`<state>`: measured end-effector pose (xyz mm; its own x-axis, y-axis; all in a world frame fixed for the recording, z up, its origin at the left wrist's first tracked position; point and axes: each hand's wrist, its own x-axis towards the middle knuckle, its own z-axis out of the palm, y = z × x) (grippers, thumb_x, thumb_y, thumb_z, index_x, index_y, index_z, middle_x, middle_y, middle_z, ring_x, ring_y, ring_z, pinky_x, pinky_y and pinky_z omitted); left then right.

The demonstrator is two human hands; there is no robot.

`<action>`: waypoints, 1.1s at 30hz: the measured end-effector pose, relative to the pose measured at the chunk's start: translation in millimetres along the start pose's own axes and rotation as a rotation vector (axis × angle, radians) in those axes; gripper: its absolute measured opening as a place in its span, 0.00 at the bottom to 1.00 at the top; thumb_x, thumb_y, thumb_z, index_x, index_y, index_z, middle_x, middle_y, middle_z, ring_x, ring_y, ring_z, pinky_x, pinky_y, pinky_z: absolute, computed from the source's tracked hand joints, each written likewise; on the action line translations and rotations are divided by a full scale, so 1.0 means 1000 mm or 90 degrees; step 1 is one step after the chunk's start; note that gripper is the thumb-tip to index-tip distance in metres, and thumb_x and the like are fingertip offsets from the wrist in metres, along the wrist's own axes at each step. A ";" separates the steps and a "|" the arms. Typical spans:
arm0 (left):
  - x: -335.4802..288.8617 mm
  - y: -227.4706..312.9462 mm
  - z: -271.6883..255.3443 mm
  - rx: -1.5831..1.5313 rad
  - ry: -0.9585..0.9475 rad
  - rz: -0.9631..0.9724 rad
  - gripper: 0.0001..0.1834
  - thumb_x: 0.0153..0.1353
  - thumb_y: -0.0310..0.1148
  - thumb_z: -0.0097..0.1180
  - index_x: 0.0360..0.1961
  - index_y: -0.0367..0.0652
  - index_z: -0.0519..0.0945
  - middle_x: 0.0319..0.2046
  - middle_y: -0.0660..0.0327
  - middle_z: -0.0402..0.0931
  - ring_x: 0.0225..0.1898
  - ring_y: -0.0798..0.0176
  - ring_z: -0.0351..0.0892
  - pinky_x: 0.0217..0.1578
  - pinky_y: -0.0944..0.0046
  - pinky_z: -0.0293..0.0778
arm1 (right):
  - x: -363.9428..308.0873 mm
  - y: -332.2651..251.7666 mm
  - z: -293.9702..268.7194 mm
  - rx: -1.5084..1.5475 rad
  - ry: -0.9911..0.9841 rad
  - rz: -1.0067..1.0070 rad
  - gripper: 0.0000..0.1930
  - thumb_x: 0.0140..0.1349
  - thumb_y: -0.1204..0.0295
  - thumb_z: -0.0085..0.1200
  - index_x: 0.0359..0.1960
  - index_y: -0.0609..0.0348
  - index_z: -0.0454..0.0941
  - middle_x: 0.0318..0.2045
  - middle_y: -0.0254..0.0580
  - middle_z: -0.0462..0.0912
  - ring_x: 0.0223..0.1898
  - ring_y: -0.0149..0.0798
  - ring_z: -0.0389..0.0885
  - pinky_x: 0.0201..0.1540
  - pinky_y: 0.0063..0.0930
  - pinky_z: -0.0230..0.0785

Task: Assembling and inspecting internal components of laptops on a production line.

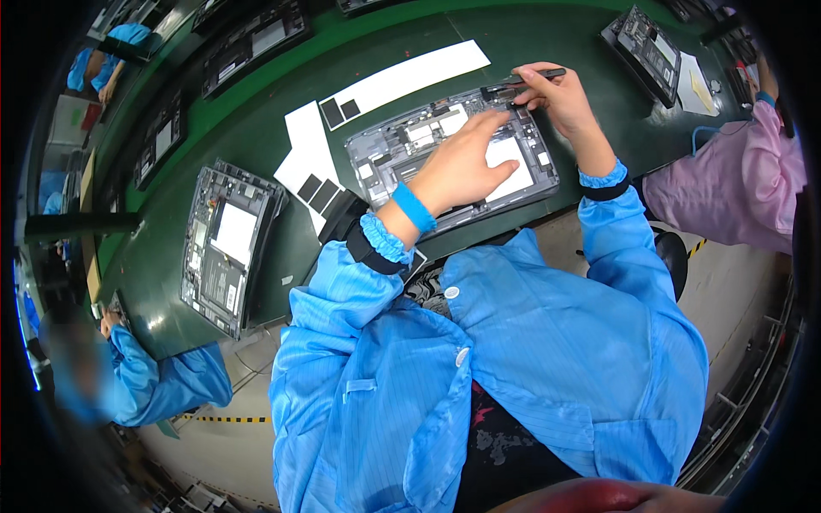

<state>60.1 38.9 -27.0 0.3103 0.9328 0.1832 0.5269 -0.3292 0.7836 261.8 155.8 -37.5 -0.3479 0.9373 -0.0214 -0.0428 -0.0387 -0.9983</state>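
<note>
An opened tablet or laptop body (374,144) with bare circuit boards and white panels lies before me on the green bench. Across its middle rests my left hand (466,162), thumb apart and fingers stretched toward the far right corner; its fingertips touch or hover close over the parts there. My right hand (560,98), at that same corner, pinches dark tweezers (554,74) whose tip is over the device's edge. What the tip touches is too small to tell. A blue band (414,208) circles my left wrist.
White sheets (410,79) with black square pads (318,193) lie beyond and left of the device. Another opened device (224,244) stands left, one more (646,56) at far right. Co-workers sit at left in blue (171,385) and right in pink (727,184).
</note>
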 end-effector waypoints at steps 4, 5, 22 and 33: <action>0.002 0.007 -0.003 -0.006 -0.046 0.036 0.28 0.53 0.39 0.60 0.55 0.40 0.72 0.59 0.53 0.67 0.35 0.56 0.79 0.38 0.61 0.76 | 0.001 -0.002 0.000 0.047 -0.058 0.023 0.14 0.62 0.68 0.57 0.43 0.66 0.79 0.32 0.45 0.84 0.27 0.30 0.83 0.27 0.17 0.73; 0.001 0.010 -0.006 -0.022 -0.067 0.021 0.26 0.53 0.39 0.60 0.53 0.40 0.74 0.59 0.54 0.67 0.35 0.56 0.79 0.38 0.61 0.76 | 0.002 -0.001 -0.002 0.087 -0.087 0.035 0.13 0.62 0.68 0.58 0.42 0.66 0.79 0.31 0.46 0.84 0.26 0.29 0.83 0.26 0.16 0.72; -0.007 0.006 0.005 0.033 -0.041 0.056 0.15 0.55 0.35 0.58 0.42 0.39 0.80 0.57 0.54 0.70 0.31 0.57 0.78 0.36 0.60 0.76 | 0.003 0.009 0.001 0.063 -0.053 0.012 0.10 0.60 0.71 0.59 0.38 0.67 0.81 0.30 0.48 0.84 0.25 0.30 0.82 0.24 0.16 0.71; -0.007 0.007 0.004 0.021 -0.048 0.050 0.14 0.56 0.35 0.57 0.40 0.38 0.79 0.57 0.55 0.70 0.31 0.56 0.78 0.38 0.59 0.76 | 0.004 0.011 0.001 0.068 -0.062 0.027 0.10 0.60 0.72 0.59 0.38 0.67 0.81 0.30 0.48 0.84 0.22 0.28 0.81 0.21 0.14 0.66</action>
<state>64.6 30.0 -25.4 0.4091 0.8909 0.1971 0.5238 -0.4062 0.7488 259.5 158.4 -48.9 -0.4407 0.8961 -0.0537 -0.1234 -0.1197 -0.9851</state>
